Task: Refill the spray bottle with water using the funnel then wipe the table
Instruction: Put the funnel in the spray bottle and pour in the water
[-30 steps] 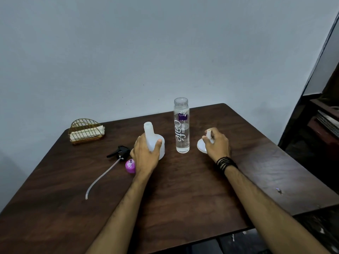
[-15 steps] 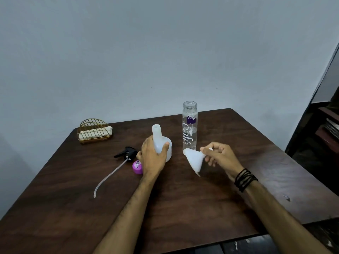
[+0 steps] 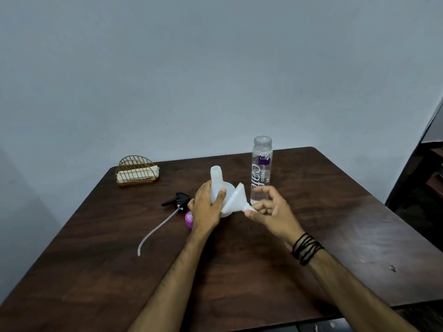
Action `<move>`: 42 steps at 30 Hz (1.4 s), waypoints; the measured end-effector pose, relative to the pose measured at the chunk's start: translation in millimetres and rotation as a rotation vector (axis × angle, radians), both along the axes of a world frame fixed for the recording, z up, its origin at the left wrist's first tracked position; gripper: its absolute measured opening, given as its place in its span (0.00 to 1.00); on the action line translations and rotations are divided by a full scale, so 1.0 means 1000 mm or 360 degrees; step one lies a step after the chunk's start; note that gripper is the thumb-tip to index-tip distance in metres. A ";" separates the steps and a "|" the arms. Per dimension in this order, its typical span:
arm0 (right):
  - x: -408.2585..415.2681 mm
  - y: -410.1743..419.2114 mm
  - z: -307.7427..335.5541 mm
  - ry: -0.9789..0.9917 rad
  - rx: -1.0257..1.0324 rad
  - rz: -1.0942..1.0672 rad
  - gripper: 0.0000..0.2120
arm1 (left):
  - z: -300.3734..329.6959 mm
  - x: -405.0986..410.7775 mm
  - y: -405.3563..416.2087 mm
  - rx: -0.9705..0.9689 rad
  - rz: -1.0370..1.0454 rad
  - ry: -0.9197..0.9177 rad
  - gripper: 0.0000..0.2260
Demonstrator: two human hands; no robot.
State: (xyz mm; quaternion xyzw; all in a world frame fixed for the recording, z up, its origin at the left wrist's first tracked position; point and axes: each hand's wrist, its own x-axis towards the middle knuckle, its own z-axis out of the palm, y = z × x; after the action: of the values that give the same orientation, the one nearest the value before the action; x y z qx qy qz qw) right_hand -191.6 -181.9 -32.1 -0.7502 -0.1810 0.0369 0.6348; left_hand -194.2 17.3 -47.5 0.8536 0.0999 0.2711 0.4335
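Observation:
A white spray bottle (image 3: 217, 178) stands uncapped and upright on the dark wooden table (image 3: 239, 271). My left hand (image 3: 207, 207) is wrapped around its body. My right hand (image 3: 271, 212) pinches the spout of a white funnel (image 3: 233, 200), held on its side with the wide mouth facing up and left, right beside the bottle. Just behind my right hand stands a clear, uncapped water bottle (image 3: 261, 168) with water inside. The black spray trigger head (image 3: 176, 201) with its long tube (image 3: 155, 232) lies left of my left hand.
A purple cap (image 3: 189, 219) lies by my left wrist. A gold wire holder (image 3: 136, 174) with white napkins sits at the table's far left corner. A wall runs behind the table. Dark furniture stands off the right edge.
My right hand lifted the funnel off the table, turned it and carried it left to the spray bottle. My left hand stayed on the bottle.

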 end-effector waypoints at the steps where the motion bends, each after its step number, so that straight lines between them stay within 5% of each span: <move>1: -0.001 0.003 0.004 -0.0038 0.0050 0.0024 0.28 | 0.001 -0.001 0.001 -0.0033 -0.0028 0.0012 0.18; 6: -0.005 0.019 0.019 -0.0304 -0.0015 -0.0110 0.31 | 0.007 -0.007 0.002 -0.0168 -0.0083 -0.0155 0.19; 10: -0.011 0.028 0.013 -0.0315 0.0143 -0.0138 0.28 | 0.010 -0.020 -0.004 -0.0465 0.0392 -0.0580 0.15; 14: -0.010 0.038 0.008 -0.0314 0.0190 -0.0164 0.29 | 0.015 -0.032 -0.015 -0.0416 0.0085 -0.0627 0.26; 20: -0.005 0.042 0.016 -0.0592 -0.0113 0.0017 0.47 | 0.038 -0.029 -0.008 -0.0445 0.0038 -0.0737 0.11; 24: 0.006 0.047 0.031 -0.0600 0.0134 -0.0130 0.36 | 0.047 -0.023 0.001 -0.0544 -0.0026 -0.0769 0.13; 28: 0.021 0.057 0.054 -0.0638 0.0295 -0.0249 0.33 | 0.044 -0.009 0.011 -0.0670 0.0041 -0.0423 0.14; 32: 0.033 0.078 0.071 -0.0731 0.0290 -0.0303 0.31 | 0.030 0.000 0.012 -0.0426 -0.0153 0.0077 0.21; 42: 0.055 0.094 0.069 -0.0803 0.0145 -0.0291 0.37 | 0.020 0.008 0.012 -0.0274 -0.0040 0.0110 0.26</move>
State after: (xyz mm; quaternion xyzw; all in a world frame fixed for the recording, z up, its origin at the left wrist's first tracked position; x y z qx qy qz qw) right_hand -136.9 -87.4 37.4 -0.7196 -0.2665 -0.2167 0.6036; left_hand -186.6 29.1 -27.7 0.8231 0.1272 0.2265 0.5050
